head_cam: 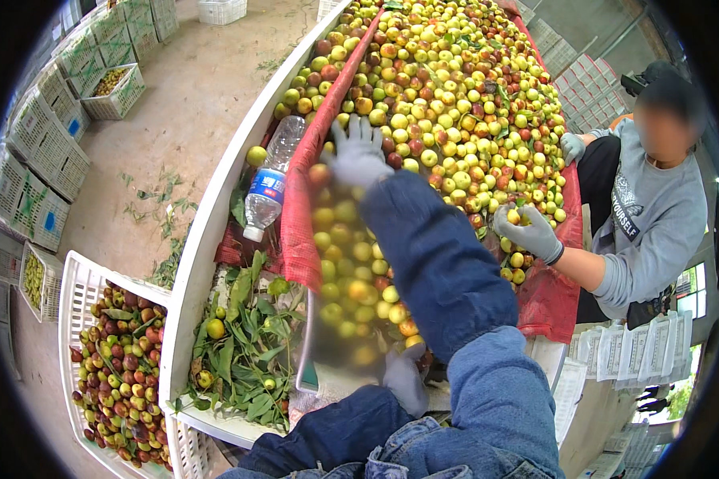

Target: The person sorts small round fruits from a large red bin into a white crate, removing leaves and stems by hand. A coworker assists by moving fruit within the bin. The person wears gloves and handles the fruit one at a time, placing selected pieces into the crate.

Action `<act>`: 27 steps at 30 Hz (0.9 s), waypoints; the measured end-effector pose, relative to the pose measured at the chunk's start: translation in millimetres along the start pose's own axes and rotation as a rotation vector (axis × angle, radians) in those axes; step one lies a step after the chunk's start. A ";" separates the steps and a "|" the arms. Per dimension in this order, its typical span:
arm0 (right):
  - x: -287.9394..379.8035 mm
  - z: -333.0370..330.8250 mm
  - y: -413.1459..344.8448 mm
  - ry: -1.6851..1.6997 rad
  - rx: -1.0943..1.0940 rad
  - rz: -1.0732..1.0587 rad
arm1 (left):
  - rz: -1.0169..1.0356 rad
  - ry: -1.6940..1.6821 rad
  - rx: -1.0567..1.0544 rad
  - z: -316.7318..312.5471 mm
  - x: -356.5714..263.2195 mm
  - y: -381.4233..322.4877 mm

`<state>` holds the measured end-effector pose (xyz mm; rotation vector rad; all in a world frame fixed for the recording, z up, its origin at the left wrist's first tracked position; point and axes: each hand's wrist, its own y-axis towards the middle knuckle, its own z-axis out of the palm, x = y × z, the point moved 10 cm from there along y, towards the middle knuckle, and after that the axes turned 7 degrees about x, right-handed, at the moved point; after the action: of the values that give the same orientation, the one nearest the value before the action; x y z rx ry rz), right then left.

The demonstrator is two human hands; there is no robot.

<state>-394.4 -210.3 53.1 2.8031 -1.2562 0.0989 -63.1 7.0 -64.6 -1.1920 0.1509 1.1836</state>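
A large heap of yellow-green and reddish-brown jujubes point(443, 108) fills the sorting table before me. My right hand point(359, 152), in a grey glove, reaches far forward with its fingers spread over the heap, beside the red mesh cloth point(302, 197). Below that hand, blurred jujubes point(347, 263) lie over a pale-rimmed tray or scoop point(305, 353), whose kind is unclear. My left hand point(404, 380), also gloved, is low and close to my body at the near end of these fruits. Its fingers are partly hidden, so its grip cannot be judged.
A plastic bottle point(268, 185) lies left of the mesh, above leaves point(257, 347). A white crate point(114, 275) of darker jujubes stands left of the table's white rim point(210, 221). At right, a co-worker's gloved hand point(530, 232) holds a jujube. Crates point(48, 138) are stacked far left.
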 end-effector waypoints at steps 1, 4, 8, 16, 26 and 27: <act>11.8 10.8 -24.8 -0.029 0.075 -0.040 | -0.013 -0.133 -0.027 -0.4 1.9 -2.4; 35.2 10.7 -106.7 -0.023 0.310 -0.378 | -0.145 -0.534 -0.111 4.7 14.7 -9.8; -12.4 -22.9 -72.8 0.273 0.436 -0.264 | -0.120 -0.556 -0.169 6.3 5.4 -16.9; -95.3 -20.2 133.6 0.255 -0.157 0.102 | -0.106 -0.646 -0.231 -5.1 4.5 -10.0; -41.6 -3.7 51.8 0.056 0.100 0.139 | -0.254 -0.531 -0.239 -9.9 21.8 -4.9; -40.0 2.2 35.7 0.216 0.172 0.147 | -0.250 -0.541 -0.269 -10.1 20.0 -7.1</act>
<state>-447.6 -204.5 48.7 2.7378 -1.4601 0.5272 -44.1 12.5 -77.3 -1.0406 -0.5640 1.2851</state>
